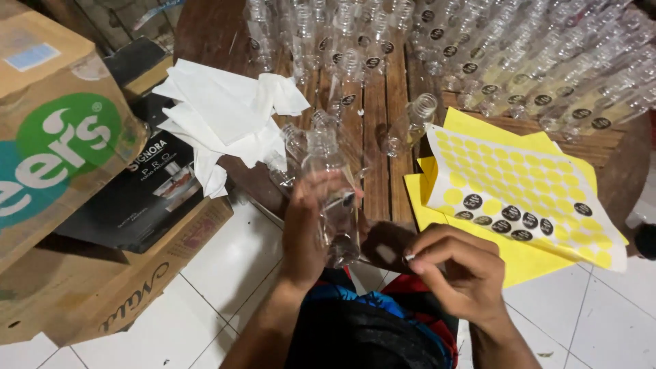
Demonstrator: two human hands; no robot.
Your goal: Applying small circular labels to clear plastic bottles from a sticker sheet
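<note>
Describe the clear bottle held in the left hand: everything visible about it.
The clear bottle looks like thin transparent plastic, slim and empty, with no cap seen. It is motion-blurred, held roughly upright with its threaded neck pointing away. The left hand wraps it from the left; a small dark round sticker sits on its right side. It hovers at the near edge of the wooden table. The right hand is apart from it.

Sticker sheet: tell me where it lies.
In the head view the sticker sheet lies right of centre on the wooden table, atop yellow sheets, below the rows of labelled bottles, above the right hand.
</note>
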